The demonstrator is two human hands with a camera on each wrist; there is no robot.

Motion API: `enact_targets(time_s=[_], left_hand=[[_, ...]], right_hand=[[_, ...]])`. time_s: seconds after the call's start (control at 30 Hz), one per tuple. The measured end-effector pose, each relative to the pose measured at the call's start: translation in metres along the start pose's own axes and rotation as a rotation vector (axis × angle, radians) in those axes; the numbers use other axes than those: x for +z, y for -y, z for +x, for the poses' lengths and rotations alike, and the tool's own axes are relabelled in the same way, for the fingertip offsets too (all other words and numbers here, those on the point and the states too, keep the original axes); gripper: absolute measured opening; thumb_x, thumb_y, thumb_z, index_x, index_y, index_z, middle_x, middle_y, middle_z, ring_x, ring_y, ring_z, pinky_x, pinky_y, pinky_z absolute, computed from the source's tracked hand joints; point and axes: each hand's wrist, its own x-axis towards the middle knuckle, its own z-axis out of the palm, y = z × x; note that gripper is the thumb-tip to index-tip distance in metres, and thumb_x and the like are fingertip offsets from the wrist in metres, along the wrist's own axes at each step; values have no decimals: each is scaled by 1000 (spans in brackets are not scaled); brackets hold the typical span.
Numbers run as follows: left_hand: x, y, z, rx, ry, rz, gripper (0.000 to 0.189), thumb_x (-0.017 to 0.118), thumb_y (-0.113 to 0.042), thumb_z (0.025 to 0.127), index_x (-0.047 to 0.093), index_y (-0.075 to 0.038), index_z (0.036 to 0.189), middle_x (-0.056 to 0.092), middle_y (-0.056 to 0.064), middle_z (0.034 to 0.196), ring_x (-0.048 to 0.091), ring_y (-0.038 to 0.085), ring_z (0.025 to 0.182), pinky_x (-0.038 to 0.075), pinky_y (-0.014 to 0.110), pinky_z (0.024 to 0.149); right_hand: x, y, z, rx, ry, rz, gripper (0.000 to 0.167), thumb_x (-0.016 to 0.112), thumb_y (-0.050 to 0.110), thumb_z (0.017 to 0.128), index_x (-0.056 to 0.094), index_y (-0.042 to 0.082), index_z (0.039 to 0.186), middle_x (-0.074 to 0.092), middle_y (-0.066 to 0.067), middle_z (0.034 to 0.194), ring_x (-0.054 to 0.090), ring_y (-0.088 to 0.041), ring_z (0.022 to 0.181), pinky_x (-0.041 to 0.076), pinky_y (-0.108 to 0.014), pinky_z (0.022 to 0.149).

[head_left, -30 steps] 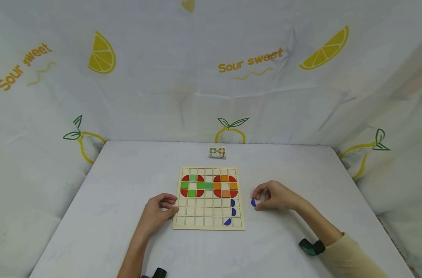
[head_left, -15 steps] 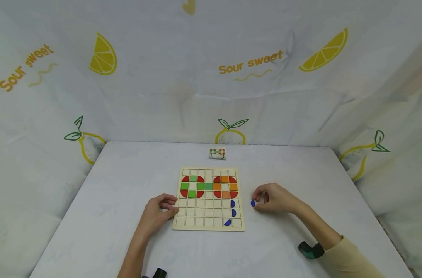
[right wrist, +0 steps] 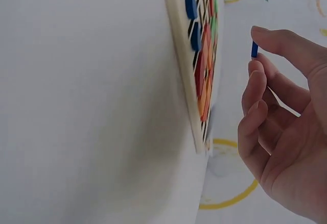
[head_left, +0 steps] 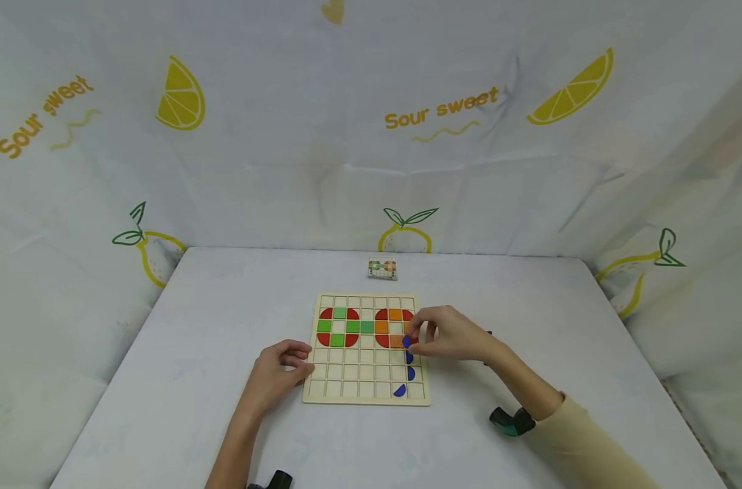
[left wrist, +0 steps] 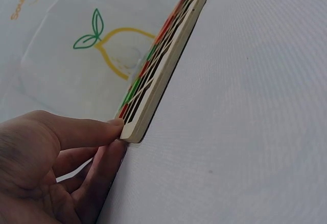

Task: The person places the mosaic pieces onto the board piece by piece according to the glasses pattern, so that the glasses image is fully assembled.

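Observation:
A square wooden grid board [head_left: 367,404] lies on the table, with red, green and orange tiles in its upper rows. At its left edge my left hand [head_left: 273,377] pinches the rim; in the left wrist view the thumb [left wrist: 92,132] presses the top near a corner. My right hand [head_left: 453,333] hovers over the board's right side, holding a small blue half-round piece [head_left: 406,341] between thumb and fingertips. The right wrist view shows that blue piece edge-on, raised off the board. Several more blue half-rounds sit on the lower right, one of them [head_left: 399,390] tilted.
Behind the board stands a small pattern card [head_left: 382,268] printed with a similar coloured design. Small dark bits [head_left: 488,333] peek out beside the right wrist, too hidden to identify. A white cloth [head_left: 322,163] with lemon prints hangs behind the table.
My right hand has moved left from the table beside the board to above its right columns, carrying the blue half-round piece. The left hand has stayed at the board's left edge.

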Motion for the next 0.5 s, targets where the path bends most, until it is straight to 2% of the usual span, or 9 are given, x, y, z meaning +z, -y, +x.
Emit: enact_targets(time_s=[0.27, 0.5], left_hand=[[0, 1, 0, 2, 2, 5, 30, 84, -6, 90, 75, -4, 118, 73, 10, 106, 66, 16, 90, 55, 20, 69], [0, 0, 0, -2, 8, -7, 29, 83, -6, 90, 76, -4, 118, 73, 10, 105, 65, 16, 89, 55, 19, 70]], right_hand=[[21, 36, 37, -70, 29, -7, 20, 87, 26, 92, 77, 17, 106, 74, 1, 94, 58, -6, 73, 48, -19, 66], [45, 51, 64, -92, 70, -5, 18, 88, 27, 91, 78, 18, 103, 73, 8, 91, 54, -3, 66, 46, -18, 62]])
